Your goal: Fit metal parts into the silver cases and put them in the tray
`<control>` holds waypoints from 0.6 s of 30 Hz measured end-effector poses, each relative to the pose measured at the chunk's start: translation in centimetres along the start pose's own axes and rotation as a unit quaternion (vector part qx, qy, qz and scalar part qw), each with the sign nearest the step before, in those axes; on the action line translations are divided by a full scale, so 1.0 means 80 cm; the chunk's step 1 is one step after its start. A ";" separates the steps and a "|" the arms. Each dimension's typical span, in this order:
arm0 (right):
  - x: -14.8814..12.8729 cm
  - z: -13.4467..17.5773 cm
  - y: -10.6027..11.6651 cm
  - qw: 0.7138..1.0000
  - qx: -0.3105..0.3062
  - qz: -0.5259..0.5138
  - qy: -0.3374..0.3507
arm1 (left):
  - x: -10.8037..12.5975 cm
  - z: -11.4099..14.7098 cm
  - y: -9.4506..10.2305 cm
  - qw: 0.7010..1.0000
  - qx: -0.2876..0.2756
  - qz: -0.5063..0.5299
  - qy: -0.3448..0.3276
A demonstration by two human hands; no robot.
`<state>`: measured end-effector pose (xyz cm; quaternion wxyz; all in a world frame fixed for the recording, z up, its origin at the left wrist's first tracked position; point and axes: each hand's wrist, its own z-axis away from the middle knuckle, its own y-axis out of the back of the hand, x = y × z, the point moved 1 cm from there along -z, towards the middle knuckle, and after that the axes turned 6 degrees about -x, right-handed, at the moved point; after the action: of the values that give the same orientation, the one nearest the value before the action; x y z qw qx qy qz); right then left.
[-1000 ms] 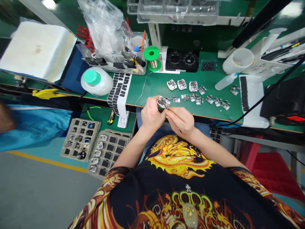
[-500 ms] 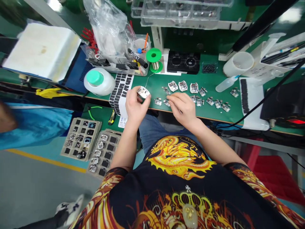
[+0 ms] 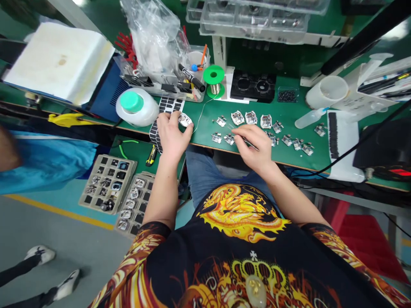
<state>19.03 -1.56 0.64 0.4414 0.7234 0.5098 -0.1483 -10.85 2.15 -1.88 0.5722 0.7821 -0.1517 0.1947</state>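
My left hand is closed on a small white and silver device housing, gripping it at the edge over a sheet of black stickers. In my right hand is a pair of thin metal tweezers, tips pointing left, low over the green mat. Just beyond the tips lies a small circuit module; two more modules sit closer to the bench edge. Three silver housings stand in a row behind the right hand, with several modules to its right.
A green solder spool trails wire toward my left hand. A white bottle with a green cap stands at left, near parts trays. A black fixture, a screw box and a squeeze bottle are at the back and right.
My left hand has shifted left with the housing and turned, back upward. The tweezers have drawn slightly right, leaving the module lying apart from them. The camera view has shifted slightly.
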 end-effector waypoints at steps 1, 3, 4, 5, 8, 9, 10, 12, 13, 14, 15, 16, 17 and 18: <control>0.002 0.008 0.007 1.000 0.026 0.006 0.007 | 0.002 -0.001 0.000 1.000 0.003 -0.003 -0.001; 0.009 0.023 0.019 0.996 0.068 0.042 0.026 | 0.011 -0.003 -0.002 1.000 0.020 -0.002 -0.010; 0.014 0.031 0.024 0.994 0.081 0.068 0.035 | 0.019 -0.004 -0.003 0.999 0.029 0.002 -0.020; 0.019 0.037 0.027 0.991 0.089 0.093 0.039 | 0.030 -0.005 -0.006 0.999 0.032 0.010 -0.032; 0.030 0.047 0.031 0.986 0.095 0.136 0.028 | 0.071 -0.011 -0.020 0.996 -0.004 0.040 -0.086; 0.032 0.049 0.031 0.986 0.094 0.139 0.022 | 0.086 -0.014 -0.026 0.993 -0.026 0.048 -0.106; 0.034 0.049 0.030 0.986 0.092 0.139 0.017 | 0.101 -0.017 -0.032 0.989 -0.048 0.053 -0.127; 0.034 0.048 0.029 0.987 0.088 0.134 0.017 | 0.127 -0.025 -0.045 0.982 -0.084 0.053 -0.162; 0.034 0.048 0.029 0.987 0.088 0.131 0.020 | 0.137 -0.029 -0.051 0.979 -0.097 0.047 -0.175; 0.033 0.048 0.029 0.988 0.088 0.128 0.022 | 0.145 -0.034 -0.057 0.976 -0.109 0.039 -0.184; 0.033 0.047 0.029 0.988 0.088 0.127 0.025 | 0.151 -0.038 -0.063 0.974 -0.121 0.029 -0.190; 0.033 0.047 0.030 0.988 0.089 0.127 0.026 | 0.155 -0.043 -0.069 0.972 -0.133 0.019 -0.192; 0.033 0.047 0.030 0.988 0.089 0.128 0.024 | 0.158 -0.046 -0.074 0.970 -0.146 0.010 -0.193; 0.034 0.048 0.030 0.988 0.087 0.129 0.021 | 0.160 -0.049 -0.078 0.968 -0.159 0.005 -0.194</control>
<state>23.19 -3.16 -2.13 0.3811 0.8217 0.4066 -0.1190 2.73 7.60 0.06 0.6478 0.7034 -0.2922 0.0154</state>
